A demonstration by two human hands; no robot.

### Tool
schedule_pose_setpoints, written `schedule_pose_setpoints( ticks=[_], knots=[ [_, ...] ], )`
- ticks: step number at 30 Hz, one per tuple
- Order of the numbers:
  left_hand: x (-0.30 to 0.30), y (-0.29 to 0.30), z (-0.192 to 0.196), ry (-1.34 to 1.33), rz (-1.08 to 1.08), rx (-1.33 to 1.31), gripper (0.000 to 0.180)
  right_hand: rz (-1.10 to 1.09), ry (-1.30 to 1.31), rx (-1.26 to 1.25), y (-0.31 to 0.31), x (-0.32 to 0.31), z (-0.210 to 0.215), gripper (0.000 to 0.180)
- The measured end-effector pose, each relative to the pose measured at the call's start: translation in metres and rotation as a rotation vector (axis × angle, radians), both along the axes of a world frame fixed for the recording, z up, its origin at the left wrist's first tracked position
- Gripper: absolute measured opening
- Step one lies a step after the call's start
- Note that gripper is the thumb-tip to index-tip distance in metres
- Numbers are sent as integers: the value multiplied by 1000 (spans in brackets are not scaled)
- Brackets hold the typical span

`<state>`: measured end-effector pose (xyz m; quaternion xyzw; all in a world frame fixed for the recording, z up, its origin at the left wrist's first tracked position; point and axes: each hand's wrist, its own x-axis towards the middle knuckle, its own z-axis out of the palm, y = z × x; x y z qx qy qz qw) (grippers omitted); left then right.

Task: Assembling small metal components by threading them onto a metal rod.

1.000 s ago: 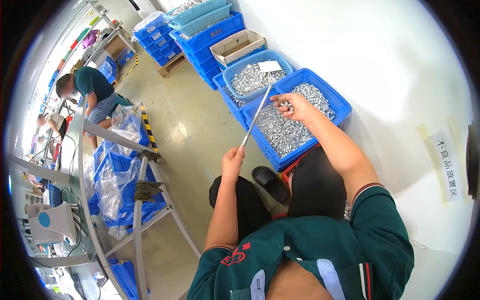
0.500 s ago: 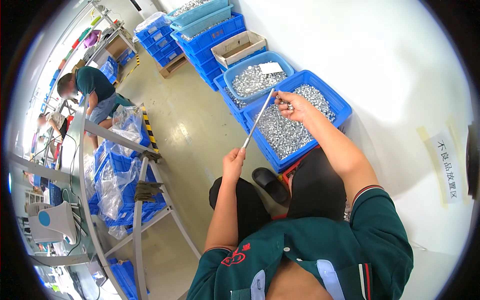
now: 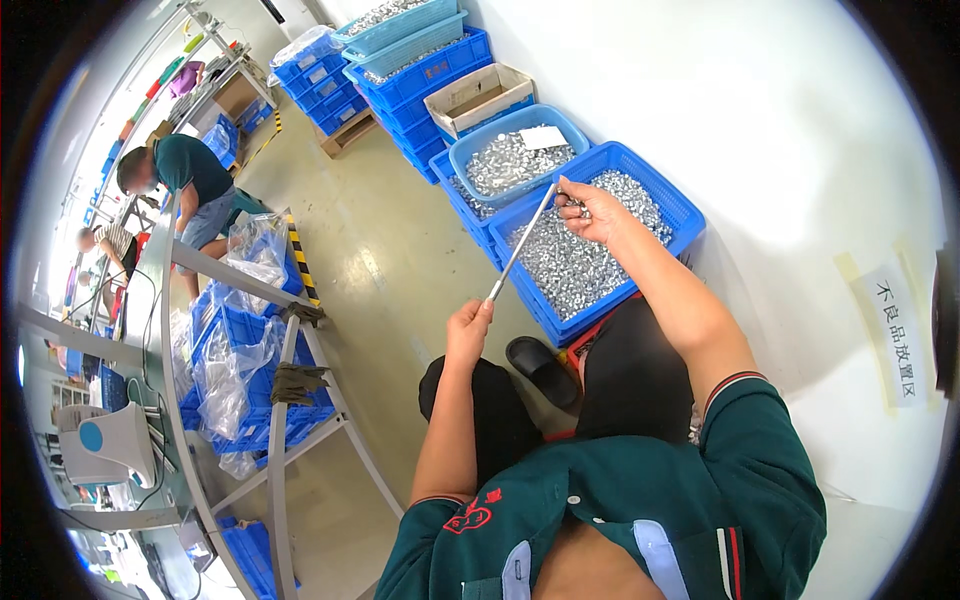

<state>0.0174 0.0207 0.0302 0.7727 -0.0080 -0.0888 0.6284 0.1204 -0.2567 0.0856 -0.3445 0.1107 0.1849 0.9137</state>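
My left hand point(image 3: 467, 332) is closed around the lower end of a thin silver metal rod point(image 3: 524, 240), which slants up and to the right. At the rod's upper tip, the thumb and forefinger of my right hand point(image 3: 597, 216) are pinched together, and small shiny metal pieces show among its curled fingers. Whether these are nuts I cannot make out. Beneath both the rod and my right hand stands a blue crate point(image 3: 690, 222), filled with many small silver metal pieces point(image 3: 575, 272) of the same look.
A light blue basket point(image 3: 462, 158) of metal pieces, with a white card point(image 3: 541, 137), adjoins the crate. Behind it are a cardboard-lined box point(image 3: 480, 100) and stacked blue crates point(image 3: 430, 78). Left, a metal frame point(image 3: 272, 470) stands by plastic-covered crates point(image 3: 235, 385). Another person point(image 3: 190, 170) bends at a bench.
The rod's upper tip and my right hand have shifted slightly to the right. Both hands keep their hold, and the crates look the same.
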Motion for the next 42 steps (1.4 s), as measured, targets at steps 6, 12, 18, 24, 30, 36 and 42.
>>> schedule_pose_setpoints(
  ticks=[6, 12, 18, 24, 30, 36, 42],
  knots=[
    [-2, 0, 3, 3, -20, 17, 34, 20, 38, 5, 1, -1, 3, 21],
    [-3, 3, 1, -27, 4, 95, 36, 34, -33, -172, 3, -1, 5, 19],
    [-6, 16, 1, -36, 23, 170, 36, 27, -139, -559, 12, 1, 18, 20],
    [-10, 23, 5, -51, 39, 183, 36, 131, -157, -582, 15, 7, 15, 23],
    [-12, 29, 5, -83, 83, 230, 36, 138, -156, -659, 30, 13, 19, 21],
    [-11, 26, 11, 189, 22, -95, 33, 147, -189, -417, 37, 15, 22, 18],
    [-16, 24, 9, 428, -31, -371, 31, 161, -200, -210, 43, 14, 27, 14]
  ],
)
